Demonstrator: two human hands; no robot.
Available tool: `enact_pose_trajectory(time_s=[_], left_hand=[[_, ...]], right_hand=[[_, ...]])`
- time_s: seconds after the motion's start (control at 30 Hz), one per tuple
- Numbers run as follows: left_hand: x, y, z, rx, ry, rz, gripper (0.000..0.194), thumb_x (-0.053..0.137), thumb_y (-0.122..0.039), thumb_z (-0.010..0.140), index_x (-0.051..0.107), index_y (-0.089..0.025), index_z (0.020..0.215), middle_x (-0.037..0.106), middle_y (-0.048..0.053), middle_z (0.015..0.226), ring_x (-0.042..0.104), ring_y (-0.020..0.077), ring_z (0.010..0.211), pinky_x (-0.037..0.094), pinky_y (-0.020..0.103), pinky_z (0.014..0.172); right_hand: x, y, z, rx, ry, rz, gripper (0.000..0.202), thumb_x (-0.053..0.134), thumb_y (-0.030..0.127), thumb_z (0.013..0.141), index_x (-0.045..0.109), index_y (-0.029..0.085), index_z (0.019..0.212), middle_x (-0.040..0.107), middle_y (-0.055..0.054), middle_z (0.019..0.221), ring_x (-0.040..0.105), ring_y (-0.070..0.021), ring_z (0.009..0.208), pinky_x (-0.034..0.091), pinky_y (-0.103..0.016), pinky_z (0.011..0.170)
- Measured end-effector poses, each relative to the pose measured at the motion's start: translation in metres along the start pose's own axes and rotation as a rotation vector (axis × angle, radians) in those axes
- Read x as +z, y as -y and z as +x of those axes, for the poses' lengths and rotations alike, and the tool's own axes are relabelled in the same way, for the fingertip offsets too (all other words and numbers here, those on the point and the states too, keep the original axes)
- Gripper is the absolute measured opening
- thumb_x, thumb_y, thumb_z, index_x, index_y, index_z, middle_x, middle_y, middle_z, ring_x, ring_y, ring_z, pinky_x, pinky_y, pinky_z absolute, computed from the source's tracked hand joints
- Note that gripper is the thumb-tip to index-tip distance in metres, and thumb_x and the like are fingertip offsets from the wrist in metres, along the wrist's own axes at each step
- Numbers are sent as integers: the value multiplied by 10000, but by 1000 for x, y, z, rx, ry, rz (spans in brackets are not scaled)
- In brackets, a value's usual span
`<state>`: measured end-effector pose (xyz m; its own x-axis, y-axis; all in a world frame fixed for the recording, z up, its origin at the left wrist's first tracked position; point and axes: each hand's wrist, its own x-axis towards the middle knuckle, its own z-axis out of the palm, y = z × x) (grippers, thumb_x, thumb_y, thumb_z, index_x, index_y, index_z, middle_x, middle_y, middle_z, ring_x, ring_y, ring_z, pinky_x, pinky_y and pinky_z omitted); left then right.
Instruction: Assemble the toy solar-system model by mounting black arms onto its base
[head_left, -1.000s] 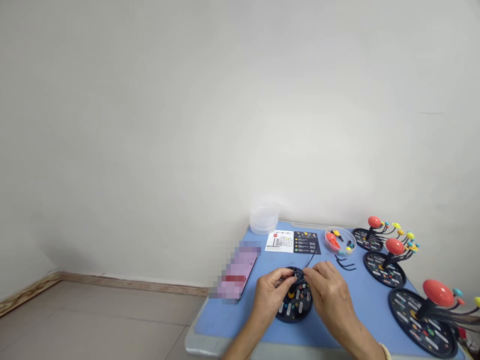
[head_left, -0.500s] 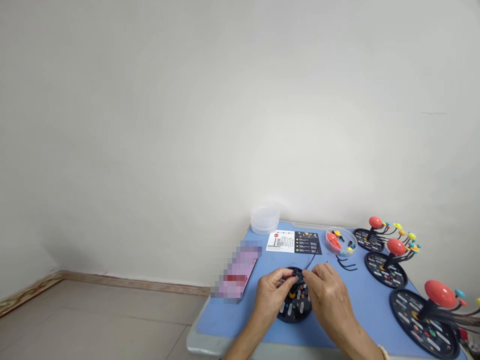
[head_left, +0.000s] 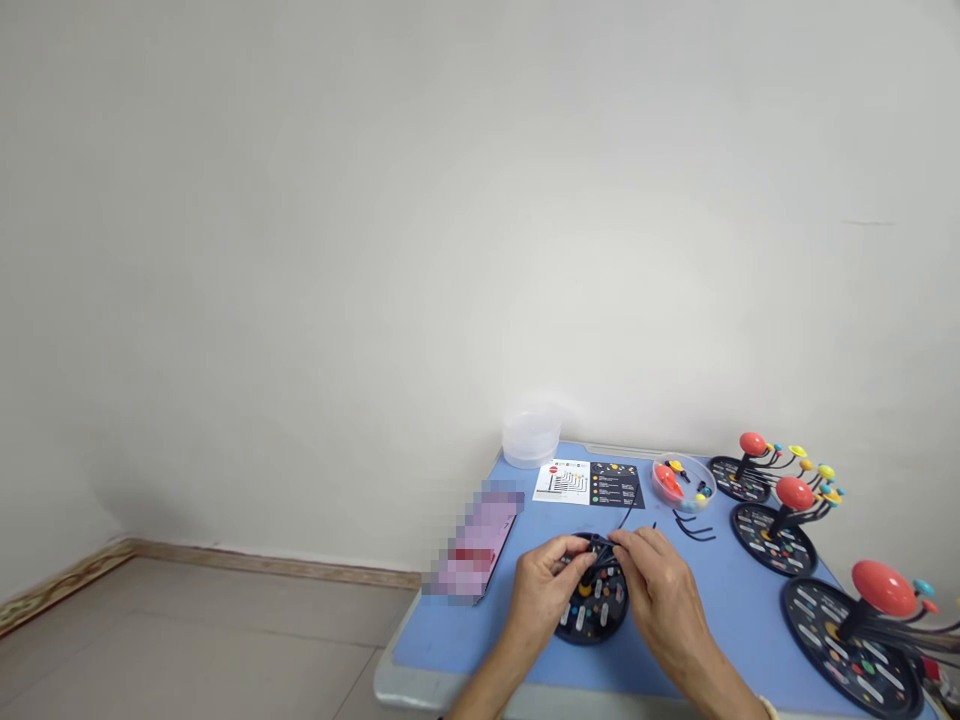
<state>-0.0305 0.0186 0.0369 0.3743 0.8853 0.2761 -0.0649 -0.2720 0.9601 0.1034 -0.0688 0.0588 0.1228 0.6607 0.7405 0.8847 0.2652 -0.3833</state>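
Observation:
A round black base printed with small planets lies on the blue table, and a dark post stands on it between my hands. My left hand is closed, thumb and index finger pinching the post near its top. My right hand pinches a thin black rod against the top of the post. Other black rods stick out from the post beneath my right fingers, partly hidden by them. One thin rod points up and away behind my right hand.
Three solar system models with red suns line the right side. Behind my hands lie loose black curved rods, a clear dish of coloured parts and an instruction sheet. A clear tub and blurred purple package stand left.
My right hand has shifted slightly right, its fingers drawn back a little from the post's top, so more of the rods shows. My left hand keeps its pinch.

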Motion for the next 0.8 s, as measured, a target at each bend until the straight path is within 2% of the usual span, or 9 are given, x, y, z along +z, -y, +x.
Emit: enact_pose_trajectory(time_s=[0.13, 0.3, 0.57, 0.8], left_hand=[[0, 0, 0, 13, 2, 3, 169, 693, -345, 691, 731, -183, 722, 742, 25, 719, 664, 175, 633, 541, 220, 602], [-1, 0, 0, 24, -7, 4, 156, 697, -333, 690, 732, -184, 716, 740, 23, 714, 664, 172, 633, 537, 210, 596], [0, -2, -1, 23, 4, -16, 148, 694, -325, 696, 735, -185, 721, 745, 24, 717, 673, 177, 644, 548, 219, 617], [0, -2, -1, 15, -1, -13, 176, 706, -352, 687, 736, -181, 717, 746, 29, 717, 672, 182, 643, 553, 226, 608]], right_hand=[[0, 2, 1, -20, -49, 29, 282, 406, 159, 975, 660, 189, 1094, 612, -44, 778, 573, -176, 744, 479, -285, 651], [4, 2, 0, -44, -95, 80, 337, 399, 100, 959, 672, 231, 1106, 624, -41, 827, 565, -169, 769, 484, -297, 672], [7, 1, -3, -119, -125, 79, 354, 424, 69, 937, 675, 221, 1136, 615, -40, 809, 555, -154, 737, 481, -280, 640], [10, -1, -6, -119, -126, 33, 353, 428, 80, 935, 688, 221, 1128, 615, -38, 769, 557, -153, 706, 479, -263, 606]])
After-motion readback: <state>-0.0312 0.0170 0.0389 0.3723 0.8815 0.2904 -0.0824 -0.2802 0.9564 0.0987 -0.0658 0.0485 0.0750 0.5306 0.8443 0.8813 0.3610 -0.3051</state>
